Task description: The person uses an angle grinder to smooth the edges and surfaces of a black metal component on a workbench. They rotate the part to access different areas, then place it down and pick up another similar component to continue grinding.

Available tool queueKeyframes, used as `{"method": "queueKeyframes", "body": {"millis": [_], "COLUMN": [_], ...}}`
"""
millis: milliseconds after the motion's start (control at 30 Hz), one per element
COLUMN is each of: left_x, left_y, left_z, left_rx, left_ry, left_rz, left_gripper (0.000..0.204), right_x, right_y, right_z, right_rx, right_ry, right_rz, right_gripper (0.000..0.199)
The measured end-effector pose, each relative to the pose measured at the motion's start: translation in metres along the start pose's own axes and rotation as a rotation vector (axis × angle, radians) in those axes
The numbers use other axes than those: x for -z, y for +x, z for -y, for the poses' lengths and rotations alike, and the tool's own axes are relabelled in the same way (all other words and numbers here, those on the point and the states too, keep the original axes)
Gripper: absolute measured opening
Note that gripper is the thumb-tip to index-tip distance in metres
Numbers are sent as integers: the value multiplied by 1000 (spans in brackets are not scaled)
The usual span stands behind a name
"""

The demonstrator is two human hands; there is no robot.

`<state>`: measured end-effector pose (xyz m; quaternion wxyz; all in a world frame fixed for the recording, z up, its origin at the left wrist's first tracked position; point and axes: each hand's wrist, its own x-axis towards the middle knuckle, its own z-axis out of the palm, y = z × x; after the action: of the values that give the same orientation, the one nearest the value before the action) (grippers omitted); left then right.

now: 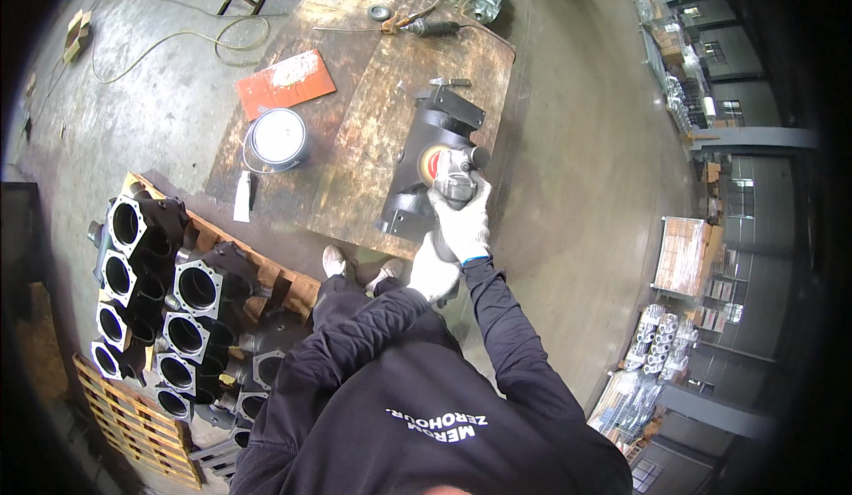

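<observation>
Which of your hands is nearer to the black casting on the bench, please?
Right. The right hand grips the grinder directly over the black casting; the left hand holds the grinder's rear, nearer the body, off the casting.

The casting (435, 153) lies near the right edge of the worktop (355, 176), and my grinder (454, 176) rests on its near half. Left of it, toward the left edge, sits a tin (277, 137), with a flat sheet (286, 82) behind it. A second tool (432, 27) lies at the far edge. Down on the floor to my left (on pallets (133, 424)) more castings (169, 300) sit side by side.
</observation>
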<state>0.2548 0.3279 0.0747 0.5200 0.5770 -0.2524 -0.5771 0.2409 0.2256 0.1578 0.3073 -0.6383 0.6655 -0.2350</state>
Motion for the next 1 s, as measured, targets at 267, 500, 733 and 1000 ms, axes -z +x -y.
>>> {"method": "queueKeyframes", "body": {"millis": [267,500,733,1000], "left_x": [0,-6,1,-6], "left_y": [11,17,15,22], "left_z": [-9,9,-17,-18], "left_rx": [-65,-85,-95,-52], "left_ry": [2,-234,-98,-329], "left_rz": [-13,33,-10,52], "left_gripper": [58,63,56,72], "right_x": [2,5,1,3], "right_y": [9,6,11,14], "right_z": [8,6,7,6], "right_rx": [-51,-16,33,16], "right_ry": [-107,-114,-104,-115], "right_rz": [13,20,1,-7], "right_gripper": [88,87,87,88]}}
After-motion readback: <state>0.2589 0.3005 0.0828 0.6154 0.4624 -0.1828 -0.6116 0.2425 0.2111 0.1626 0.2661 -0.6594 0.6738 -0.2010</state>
